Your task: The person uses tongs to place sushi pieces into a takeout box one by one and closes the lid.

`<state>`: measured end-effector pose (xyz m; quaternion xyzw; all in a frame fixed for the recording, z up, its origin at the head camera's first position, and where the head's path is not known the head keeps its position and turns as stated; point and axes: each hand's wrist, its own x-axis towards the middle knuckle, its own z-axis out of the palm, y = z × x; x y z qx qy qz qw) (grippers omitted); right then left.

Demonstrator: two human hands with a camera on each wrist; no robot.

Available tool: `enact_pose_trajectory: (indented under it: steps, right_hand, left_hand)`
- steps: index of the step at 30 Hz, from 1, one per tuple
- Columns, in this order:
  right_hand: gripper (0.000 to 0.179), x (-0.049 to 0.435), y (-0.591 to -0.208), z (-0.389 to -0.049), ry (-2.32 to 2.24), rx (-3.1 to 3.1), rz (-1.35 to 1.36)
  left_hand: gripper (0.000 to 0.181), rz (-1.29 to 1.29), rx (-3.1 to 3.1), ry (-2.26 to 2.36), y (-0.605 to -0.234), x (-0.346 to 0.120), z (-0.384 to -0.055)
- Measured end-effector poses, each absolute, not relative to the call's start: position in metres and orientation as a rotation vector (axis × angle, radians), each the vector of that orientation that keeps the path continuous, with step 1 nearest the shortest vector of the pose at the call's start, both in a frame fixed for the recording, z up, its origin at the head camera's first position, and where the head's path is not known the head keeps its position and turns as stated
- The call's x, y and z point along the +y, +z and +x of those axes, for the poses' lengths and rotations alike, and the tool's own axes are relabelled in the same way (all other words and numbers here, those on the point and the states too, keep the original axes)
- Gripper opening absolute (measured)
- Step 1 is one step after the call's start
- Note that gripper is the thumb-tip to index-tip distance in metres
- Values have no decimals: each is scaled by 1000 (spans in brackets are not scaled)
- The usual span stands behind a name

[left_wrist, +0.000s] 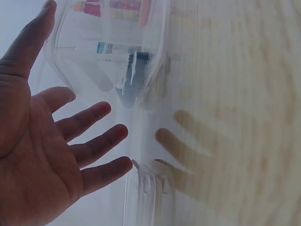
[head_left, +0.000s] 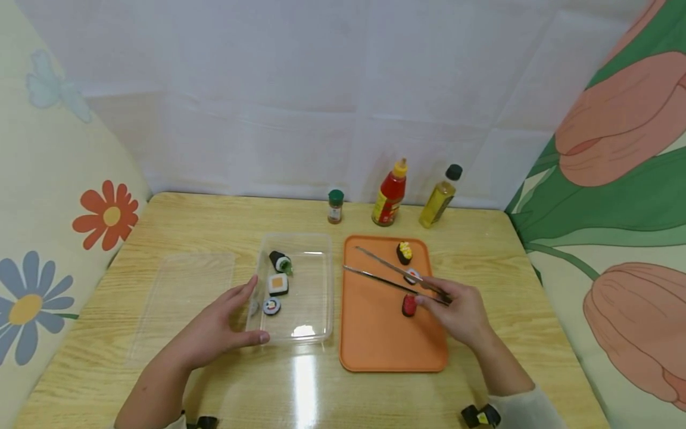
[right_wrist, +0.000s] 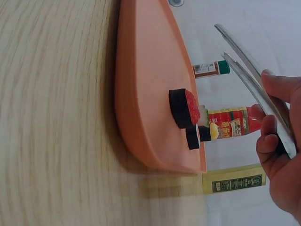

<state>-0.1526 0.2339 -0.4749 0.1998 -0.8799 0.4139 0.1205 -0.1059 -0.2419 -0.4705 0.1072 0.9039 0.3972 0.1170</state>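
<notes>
My right hand (head_left: 463,313) holds long metal tweezers (head_left: 383,260) above the orange tray (head_left: 375,345), their two arms spread apart with nothing between the tips. In the right wrist view the tweezers (right_wrist: 244,66) show serrated tips. On the tray lie a red-topped sushi piece (head_left: 409,305), a small round roll (head_left: 411,276) and a yellow-topped piece (head_left: 404,253). Fingers and thumb extended, my left hand (head_left: 217,328) is at the left side of a clear plastic container (head_left: 313,298). Inside it are a hand roll (head_left: 280,262), a square piece (head_left: 278,284) and a round roll (head_left: 271,306).
A clear lid (head_left: 182,304) lies flat on the table left of the container. Along the back stand a green-capped spice jar (head_left: 335,207), a red sauce bottle (head_left: 390,195) and an oil bottle (head_left: 440,198). A white cloth (head_left: 300,101) hangs behind the table.
</notes>
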Motion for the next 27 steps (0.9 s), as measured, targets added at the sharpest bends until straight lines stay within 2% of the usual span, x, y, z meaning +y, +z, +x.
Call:
enact_pose_trajectory:
  steps: [16,27]
  right_hand:
    - [38,254,-483,-150,1160,-2606,239]
    - [35,262,-490,-145,1157,-2519,151]
  left_hand:
    - [117,317,2656,1140,-471,-242,-105]
    - [117,325,2660,1139,-472,-243,-106]
